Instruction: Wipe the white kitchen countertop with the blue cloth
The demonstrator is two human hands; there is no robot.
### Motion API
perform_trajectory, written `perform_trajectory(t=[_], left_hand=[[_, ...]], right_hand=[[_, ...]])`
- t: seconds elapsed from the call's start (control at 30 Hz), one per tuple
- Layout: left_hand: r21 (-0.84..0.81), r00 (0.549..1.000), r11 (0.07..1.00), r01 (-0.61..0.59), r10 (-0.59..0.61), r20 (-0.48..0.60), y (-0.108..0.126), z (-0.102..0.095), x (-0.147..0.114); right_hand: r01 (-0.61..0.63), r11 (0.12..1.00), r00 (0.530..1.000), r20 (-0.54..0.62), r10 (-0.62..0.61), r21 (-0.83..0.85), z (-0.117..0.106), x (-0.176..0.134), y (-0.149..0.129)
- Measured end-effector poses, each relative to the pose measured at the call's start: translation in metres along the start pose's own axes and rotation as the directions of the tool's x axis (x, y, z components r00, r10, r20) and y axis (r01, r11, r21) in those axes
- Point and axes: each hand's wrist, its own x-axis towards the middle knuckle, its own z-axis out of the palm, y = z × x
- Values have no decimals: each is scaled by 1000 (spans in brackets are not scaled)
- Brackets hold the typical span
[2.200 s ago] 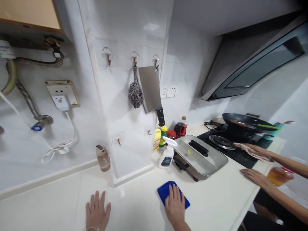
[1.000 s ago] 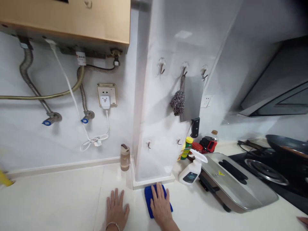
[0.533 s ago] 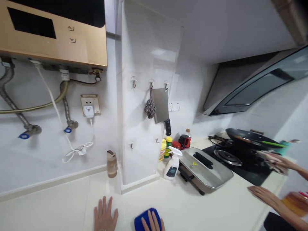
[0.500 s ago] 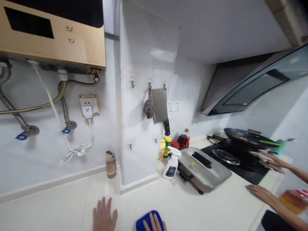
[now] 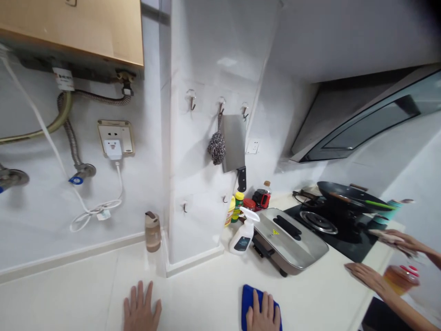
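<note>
Left hand lies flat on the counter, fingers spread, holding nothing. Right hand presses flat, fingers extended, on a blue cloth.

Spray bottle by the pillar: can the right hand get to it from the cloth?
Probably yes. The right hand lies flat on the blue cloth, and only bare countertop lies between it and the spray bottle. The covered pan stands beside the path.
</note>
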Motion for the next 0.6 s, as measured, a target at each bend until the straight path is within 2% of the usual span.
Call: perform_trajectory(t=[0.2, 0.37, 0.5, 0.6], left_hand=[[5, 1000, 1000, 1, -1, 4, 1, 3, 0], [-56, 1000, 998, 5, -4, 24, 1, 6, 0], [-82, 1000, 997, -10, 9, -9, 1, 4, -1], [-110, 1000, 994, -8, 6, -20, 0, 3, -2]], right_hand=[[36, 999, 999, 36, -35, -17, 6, 57, -50], [-72, 995, 995, 62, 77, -75, 9, 89, -99], [-26, 997, 993, 110, 34, -77, 8, 75, -151], [109, 994, 975, 195, -107, -1, -4, 48, -182]])
